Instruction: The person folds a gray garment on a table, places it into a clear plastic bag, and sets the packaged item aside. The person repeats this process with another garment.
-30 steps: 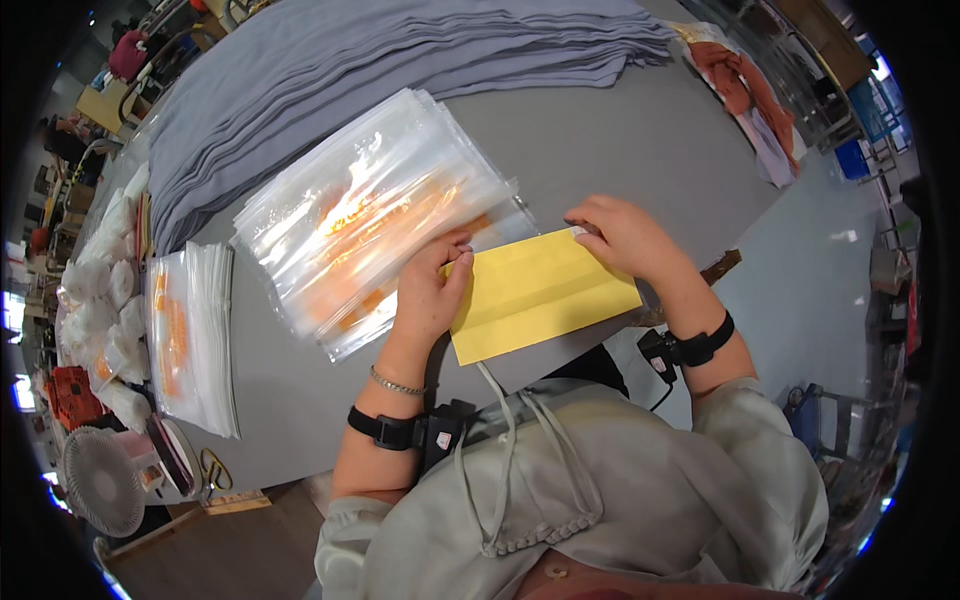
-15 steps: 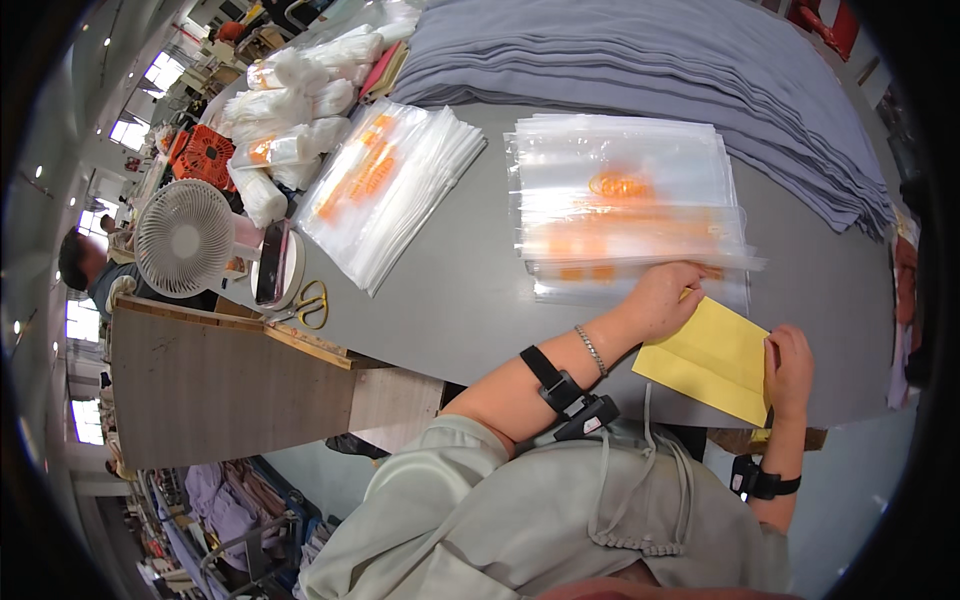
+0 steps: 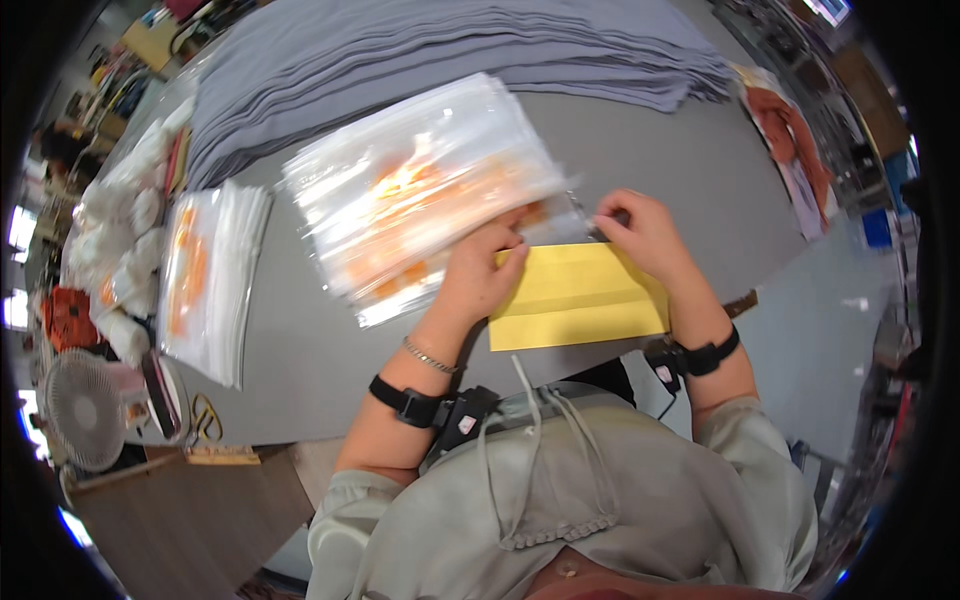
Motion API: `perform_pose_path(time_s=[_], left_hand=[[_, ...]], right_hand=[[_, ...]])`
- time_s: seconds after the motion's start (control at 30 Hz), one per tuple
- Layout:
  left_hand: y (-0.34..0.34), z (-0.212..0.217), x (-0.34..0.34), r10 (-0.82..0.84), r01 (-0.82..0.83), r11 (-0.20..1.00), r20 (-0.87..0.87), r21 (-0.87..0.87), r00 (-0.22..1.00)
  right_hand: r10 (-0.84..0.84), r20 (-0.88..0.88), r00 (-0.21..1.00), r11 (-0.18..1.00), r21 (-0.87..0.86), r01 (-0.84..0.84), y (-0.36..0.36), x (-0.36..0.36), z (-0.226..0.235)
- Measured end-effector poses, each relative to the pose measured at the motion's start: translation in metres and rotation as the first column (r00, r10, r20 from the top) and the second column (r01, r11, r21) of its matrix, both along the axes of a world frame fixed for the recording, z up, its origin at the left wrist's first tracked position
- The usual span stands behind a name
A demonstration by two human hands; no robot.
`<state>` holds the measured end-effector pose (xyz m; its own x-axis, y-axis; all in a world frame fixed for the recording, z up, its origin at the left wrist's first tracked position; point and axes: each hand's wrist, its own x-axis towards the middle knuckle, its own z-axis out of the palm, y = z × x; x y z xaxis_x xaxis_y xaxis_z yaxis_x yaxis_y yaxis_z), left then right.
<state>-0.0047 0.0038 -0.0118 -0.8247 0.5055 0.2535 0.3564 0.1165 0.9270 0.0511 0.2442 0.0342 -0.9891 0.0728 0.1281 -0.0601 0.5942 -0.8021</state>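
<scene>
The table (image 3: 630, 140) bears blue-grey fabric (image 3: 450, 60) at its far edge, then clear plastic bags (image 3: 430, 180); by the near edge, a yellow paper sheet (image 3: 575, 300), pinched in the left hand (image 3: 485, 272); right hand (image 3: 648, 235) half-curled alongside, grip unclear.

One yellow sheet (image 3: 580, 300), two hands (image 3: 482, 272)

A workshop or factory floor for cloth goods, it seems: a broad grey table (image 3: 630, 150) spreads beyond the fingers, bearing a long layered pile of grey-blue cloth (image 3: 450, 55) at its far side. A stack of clear bags (image 3: 420, 180) printed in orange lies right at the left fingers (image 3: 505, 238); farther left come more bags (image 3: 215, 285), white plastic bundles (image 3: 120, 240) and scissors (image 3: 207, 418). Well right of the right fingers (image 3: 615, 204) lies rust-coloured cloth (image 3: 790, 130)
</scene>
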Motion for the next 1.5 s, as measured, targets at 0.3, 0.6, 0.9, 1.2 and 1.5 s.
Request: perform_pose_path(time_s=[0.3,0.6,0.9,1.2,1.5], left_hand=[[-0.003,0.008,0.002,0.0,0.005,0.998,0.068,-0.064,0.998],[-0.003,0.012,0.002,-0.032,0.041,0.998,0.151,-0.056,0.988],[-0.002,0.008,-0.001,-0.044,0.049,0.997,0.066,-0.065,0.997],[-0.002,0.008,0.0,-0.037,0.042,0.996,0.06,-0.078,0.998],[-0.002,0.013,0.002,-0.024,0.034,0.998,0.162,-0.055,0.987]], right_hand=[[-0.038,0.25,0.968,0.991,0.133,0.005,-0.032,-0.032,-0.002],[-0.082,0.257,0.963,0.988,0.148,0.045,-0.033,-0.035,-0.001],[0.184,-0.061,0.981,0.956,0.242,-0.164,-0.02,-0.024,-0.008],[0.233,-0.145,0.962,0.966,0.153,-0.211,-0.011,-0.026,-0.014],[0.076,0.125,0.989,0.989,0.118,-0.091,-0.02,-0.027,-0.007]])
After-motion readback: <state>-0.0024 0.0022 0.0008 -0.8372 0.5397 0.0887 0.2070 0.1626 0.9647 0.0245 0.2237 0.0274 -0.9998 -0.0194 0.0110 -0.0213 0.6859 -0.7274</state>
